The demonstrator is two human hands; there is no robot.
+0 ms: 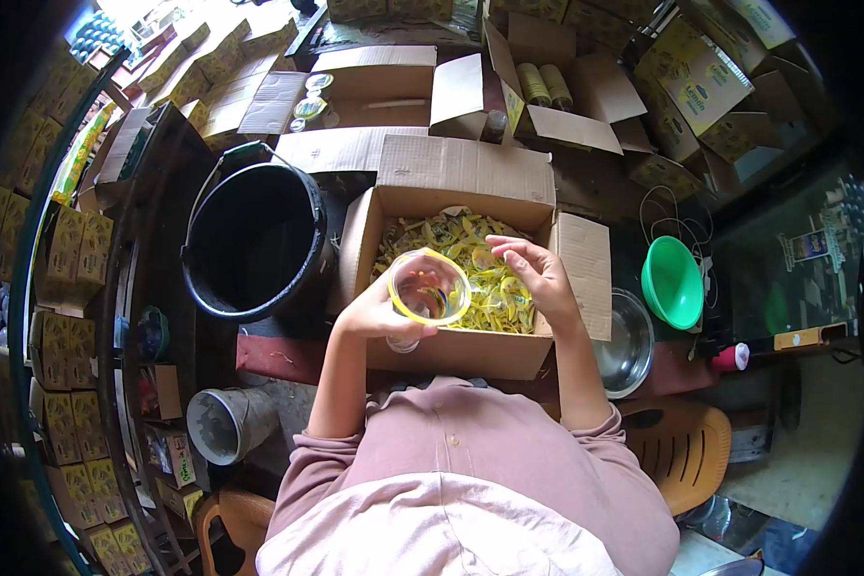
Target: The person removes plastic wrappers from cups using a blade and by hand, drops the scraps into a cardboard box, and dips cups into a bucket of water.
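My left hand (363,312) is wrapped around a clear round plastic container (466,288) with a yellow rim, its open mouth tilted toward me. Something reddish and dark shows through it, too unclear to name. Below that hand, a small clear round piece (403,344) is partly hidden. In front of me stands an open cardboard box (451,357) full of yellow-green printed strips and pieces (497,298). My right hand (540,278) hovers over the right side of the box, fingers bent and apart, with nothing visible in them.
A black bucket (250,240) stands left of the box, a grey bucket (223,427) lower down. To the right are a steel bowl (627,350) and a green bowl (677,283). Open cartons (370,82) line the back; an orange chair (682,451) is behind my right elbow.
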